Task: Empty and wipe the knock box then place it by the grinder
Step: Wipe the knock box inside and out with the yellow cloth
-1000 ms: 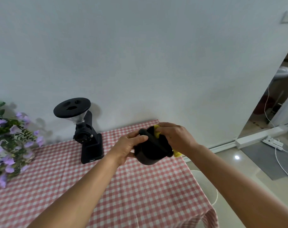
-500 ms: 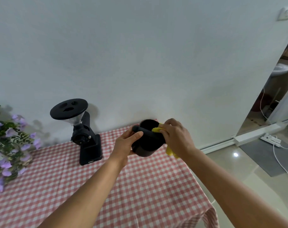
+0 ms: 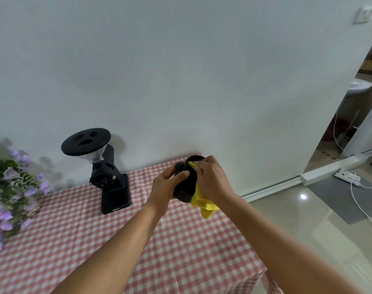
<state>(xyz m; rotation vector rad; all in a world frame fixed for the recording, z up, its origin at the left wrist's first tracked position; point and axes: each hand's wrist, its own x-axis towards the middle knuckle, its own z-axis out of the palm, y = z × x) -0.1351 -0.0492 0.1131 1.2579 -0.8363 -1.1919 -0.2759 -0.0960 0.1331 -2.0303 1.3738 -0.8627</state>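
Note:
The black knock box [image 3: 186,184] is held in the air over the table's far right part, its mouth tilted away toward the wall. My left hand [image 3: 167,187] grips its left side. My right hand [image 3: 211,181] presses a yellow cloth [image 3: 203,203] against the box's rim and right side; the cloth's tail hangs below the hand. The black coffee grinder [image 3: 108,175] stands on the table to the left of the box, near the wall. The inside of the box is mostly hidden.
The table wears a red-and-white checked cloth [image 3: 96,240]. Purple flowers [image 3: 8,187] crowd its left edge. The table's right edge drops to a glossy tiled floor [image 3: 308,219] with a white power strip [image 3: 347,177] and cables near a doorway.
The box has been turned more upright and lifted slightly toward the wall. My right hand has moved the cloth from the box's mouth to its rim and right side, so more cloth hangs down.

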